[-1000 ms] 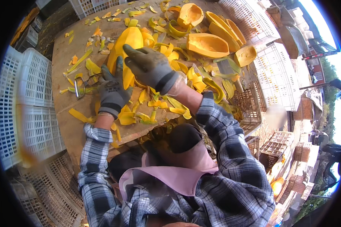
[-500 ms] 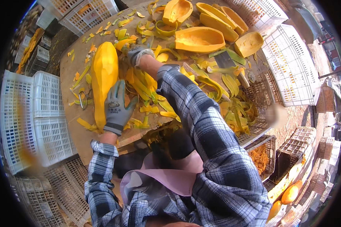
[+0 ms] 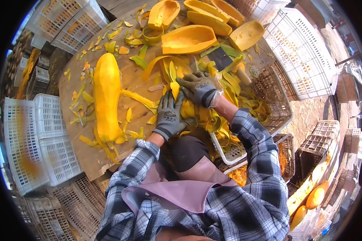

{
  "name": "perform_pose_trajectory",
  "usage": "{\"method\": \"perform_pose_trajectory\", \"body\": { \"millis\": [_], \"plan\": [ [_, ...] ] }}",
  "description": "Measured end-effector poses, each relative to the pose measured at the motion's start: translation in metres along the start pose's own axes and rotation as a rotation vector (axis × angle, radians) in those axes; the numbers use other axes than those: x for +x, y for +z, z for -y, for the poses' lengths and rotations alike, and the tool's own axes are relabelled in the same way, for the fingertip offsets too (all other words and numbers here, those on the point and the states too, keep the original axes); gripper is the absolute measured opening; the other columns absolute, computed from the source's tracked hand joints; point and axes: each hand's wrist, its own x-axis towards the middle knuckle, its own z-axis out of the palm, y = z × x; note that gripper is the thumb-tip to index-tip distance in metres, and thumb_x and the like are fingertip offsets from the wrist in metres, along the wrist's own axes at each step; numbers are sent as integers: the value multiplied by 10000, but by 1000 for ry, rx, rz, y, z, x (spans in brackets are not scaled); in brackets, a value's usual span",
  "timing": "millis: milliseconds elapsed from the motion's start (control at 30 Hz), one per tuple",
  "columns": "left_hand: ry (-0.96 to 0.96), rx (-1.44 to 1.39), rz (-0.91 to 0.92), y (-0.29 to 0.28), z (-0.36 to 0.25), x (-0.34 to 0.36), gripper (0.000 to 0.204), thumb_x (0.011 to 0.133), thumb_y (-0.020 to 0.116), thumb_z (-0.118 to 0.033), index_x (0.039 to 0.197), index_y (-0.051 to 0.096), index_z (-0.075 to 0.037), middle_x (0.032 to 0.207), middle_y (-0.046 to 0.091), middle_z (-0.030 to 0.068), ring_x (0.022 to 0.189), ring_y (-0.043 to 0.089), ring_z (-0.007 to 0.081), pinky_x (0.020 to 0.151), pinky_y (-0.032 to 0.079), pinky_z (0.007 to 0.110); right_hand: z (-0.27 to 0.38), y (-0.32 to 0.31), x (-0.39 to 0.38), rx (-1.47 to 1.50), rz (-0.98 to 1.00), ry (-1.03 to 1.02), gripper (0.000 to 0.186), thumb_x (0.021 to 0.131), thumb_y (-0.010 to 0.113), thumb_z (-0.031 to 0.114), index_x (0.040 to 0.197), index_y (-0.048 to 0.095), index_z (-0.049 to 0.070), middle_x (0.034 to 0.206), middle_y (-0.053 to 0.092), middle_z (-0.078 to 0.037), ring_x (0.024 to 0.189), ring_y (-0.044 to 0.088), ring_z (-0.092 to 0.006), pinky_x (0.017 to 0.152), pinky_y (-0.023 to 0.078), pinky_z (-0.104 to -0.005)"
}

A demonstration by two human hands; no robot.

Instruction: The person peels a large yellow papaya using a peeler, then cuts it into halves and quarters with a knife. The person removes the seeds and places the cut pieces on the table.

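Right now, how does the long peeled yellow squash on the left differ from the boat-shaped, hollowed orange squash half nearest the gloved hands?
The peeled squash shows a closed, rounded surface; the hollowed half opens to show its cavity. The peeled squash points away from the person; the hollowed half lies crosswise. The peeled squash looks longer than the hollowed half. Both are yellow-orange and rest on the wooden table.

table [image 3: 126, 72]: wood, dull, a bit rough | peeled squash [image 3: 107, 96]: smooth, shiny | peel strips [image 3: 138, 97]: smooth, a little shiny | left glove [image 3: 169, 116], right glove [image 3: 199, 86]: dull, look like cloth | shirt [image 3: 253, 160]: soft cloth, not shiny | apron [image 3: 185, 190]: smooth | white crate [image 3: 303, 60]: hard plastic | knife blade [image 3: 220, 59]: dark, flat metal | knife handle [image 3: 243, 75]: looks like dull wood
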Motion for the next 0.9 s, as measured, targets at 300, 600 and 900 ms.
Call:
{"method": "perform_pose_trajectory", "body": {
  "millis": [300, 600, 900],
  "plan": [
    [890, -251, 534, 24, -102, 70, 730, 858, 696, -442, 1525, 448, -282, 1581, 395, 133, 1453, 365, 352, 1179, 288, 504, -67, -26, -250, -21, -7, 739, 424, 894, 662, 299, 1274, 667, 111, 1365, 601, -162, 1175, 604, -380, 985, 497, -465],
    [165, -316, -516, -96, 17, 52, 401, 912, 702, -358, 1191, 697, -70, 1148, 681, 167, 1008, 671, 356, 874, 550, 441, -112, -73, -110, -129, -419, 508, 383, 905, 661, 237, 1269, 664, 116, 1227, 667, -140, 1091, 644, -357, 945, 508, -446],
    [-634, -227, -255, -133, 221, -26, 1260, 738, 794, -616, 1631, 36, -152, 1517, 413, 296, 1357, 481, 430, 1124, 385, 481, -146, -21, -49, 284, 171, 783, 746, 859, 675, 313, 1524, 415, 96, 1271, 655, -226, 1161, 643, -360, 1016, 479, -409]
  ]
}}
